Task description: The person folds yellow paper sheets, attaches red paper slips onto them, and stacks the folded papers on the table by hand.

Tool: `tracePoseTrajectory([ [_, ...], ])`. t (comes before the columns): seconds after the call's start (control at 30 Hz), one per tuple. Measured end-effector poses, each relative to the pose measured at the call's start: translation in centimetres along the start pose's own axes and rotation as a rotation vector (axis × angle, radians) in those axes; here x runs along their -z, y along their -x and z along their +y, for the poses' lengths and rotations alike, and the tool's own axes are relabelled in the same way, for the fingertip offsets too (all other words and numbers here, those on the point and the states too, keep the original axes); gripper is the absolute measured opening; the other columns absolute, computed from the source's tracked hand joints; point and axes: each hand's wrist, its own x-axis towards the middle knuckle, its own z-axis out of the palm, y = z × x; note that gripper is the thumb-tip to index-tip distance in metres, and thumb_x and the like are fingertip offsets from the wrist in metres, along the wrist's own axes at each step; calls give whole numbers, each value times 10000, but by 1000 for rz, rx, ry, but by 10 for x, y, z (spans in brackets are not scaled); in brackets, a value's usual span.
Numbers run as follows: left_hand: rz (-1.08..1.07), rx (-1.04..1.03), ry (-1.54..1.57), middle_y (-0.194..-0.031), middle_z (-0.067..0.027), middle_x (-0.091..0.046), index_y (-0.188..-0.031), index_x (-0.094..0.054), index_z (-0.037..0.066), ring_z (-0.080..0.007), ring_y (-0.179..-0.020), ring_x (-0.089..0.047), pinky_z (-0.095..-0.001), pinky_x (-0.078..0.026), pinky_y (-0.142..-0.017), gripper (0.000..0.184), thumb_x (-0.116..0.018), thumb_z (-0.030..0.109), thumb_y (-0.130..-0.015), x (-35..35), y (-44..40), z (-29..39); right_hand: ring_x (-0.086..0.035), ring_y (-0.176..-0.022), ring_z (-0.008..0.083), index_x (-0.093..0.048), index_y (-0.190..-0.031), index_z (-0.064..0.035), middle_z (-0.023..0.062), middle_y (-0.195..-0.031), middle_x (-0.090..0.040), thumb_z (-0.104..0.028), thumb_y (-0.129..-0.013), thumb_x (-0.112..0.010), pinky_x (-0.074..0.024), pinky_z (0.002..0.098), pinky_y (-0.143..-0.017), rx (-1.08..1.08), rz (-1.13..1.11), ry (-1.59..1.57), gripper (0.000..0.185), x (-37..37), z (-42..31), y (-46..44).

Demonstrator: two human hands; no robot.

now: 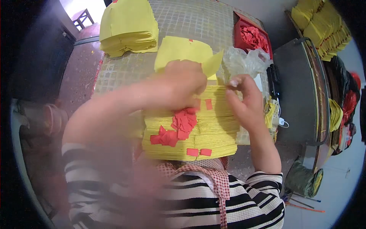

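Over the far end of a thick stack of yellow paper [217,126], my left hand [185,80] is smeared by motion. Its fingers are bent downward beside a yellow sheet [213,65] whose corner curls up; whether they grip it is hidden. My right hand [247,99] hovers at the stack's right side, thumb and forefinger bent but apart, with something whitish on a fingertip. Small red paper slips [185,121] lie heaped on the stack, and two more slips [199,152] rest near its front edge. A flat yellow pile [177,51] lies beyond my left hand.
A tall yellow paper stack [129,32] stands at the back left of the tiled table [190,17]. At the back right are a red box [237,36] of red slips and a crumpled clear plastic bag [244,61]. A power strip [277,119] sits at the right.
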Motion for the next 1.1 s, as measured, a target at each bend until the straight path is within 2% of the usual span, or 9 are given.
tracePoseTrajectory([
  [0.07, 355, -173, -4, -919, -114, -538, -871, -588, 47, -298, -984, -514, -383, -404, -875, 258, -732, 165, -692, -11, 2, -10, -595, -821, 235, -532, -931, 21, 129, -853, -588, 0, -760, -566, -473, 321, -777, 19, -25, 47, 176, -3, 1, -12],
  [0.17, 479, -185, 50, -911, -111, -549, -892, -575, 26, -280, -941, -536, -370, -429, -841, 227, -702, 129, -735, -7, 3, -20, -590, -796, 313, -540, -884, 20, 164, -830, -585, 23, -728, -545, -474, 364, -743, 72, -122, 190, 156, -9, 4, -30],
  [0.33, 488, -22, 132, -834, -122, -599, -908, -588, -1, -218, -776, -599, -316, -483, -704, 157, -658, 91, -803, 4, 3, -29, -572, -860, 374, -591, -867, 13, 181, -878, -605, 9, -703, -561, -453, 447, -768, 296, -308, 503, 167, -20, 0, -48],
  [0.47, 374, 88, 170, -810, -133, -645, -899, -629, -5, -209, -744, -621, -306, -487, -683, 154, -646, 125, -819, 3, 1, -32, -573, -901, 365, -609, -901, 7, 181, -899, -611, 7, -697, -566, -452, 445, -803, 250, -416, 620, 209, -23, -13, -51],
  [0.63, 190, 123, 230, -798, -113, -659, -883, -646, 7, -182, -733, -619, -307, -483, -681, 193, -645, 188, -817, 1, -12, -32, -586, -963, 347, -602, -1011, 28, 204, -1000, -619, 6, -730, -523, -463, 399, -851, 69, -351, 411, 293, -20, 3, -57],
  [0.7, -39, 188, 355, -788, -86, -662, -878, -655, 14, -145, -740, -605, -303, -477, -686, 199, -650, 196, -797, 2, -18, -31, -597, -945, 319, -587, -1032, 36, 196, -1001, -623, -9, -745, -522, -470, 383, -835, -10, -355, 315, 298, -18, 10, -56],
  [0.93, 16, 277, 645, -747, -81, -649, -778, -648, -1, -132, -739, -599, -299, -471, -684, 180, -648, 179, -766, 14, -15, -2, -581, -817, 147, -563, -1086, 26, 107, -939, -628, -78, -787, -583, -473, 283, -735, -182, -165, -11, 317, -2, 29, -50],
  [1.0, -130, 239, 665, -769, -89, -637, -757, -650, 9, -149, -742, -607, -295, -473, -686, 161, -654, 170, -753, 11, -21, 15, -568, -792, 129, -568, -1072, 17, 79, -920, -624, -81, -782, -597, -467, 271, -715, -197, -127, -54, 307, -1, 36, -51],
  [1.1, 91, -20, 297, -833, -101, -596, -728, -645, 41, -242, -847, -582, -357, -463, -750, 124, -694, 155, -720, -26, -38, 23, -568, -785, 127, -565, -1061, 19, 68, -902, -621, -83, -778, -602, -467, 269, -716, -223, -108, -76, 303, 2, 39, -52],
])
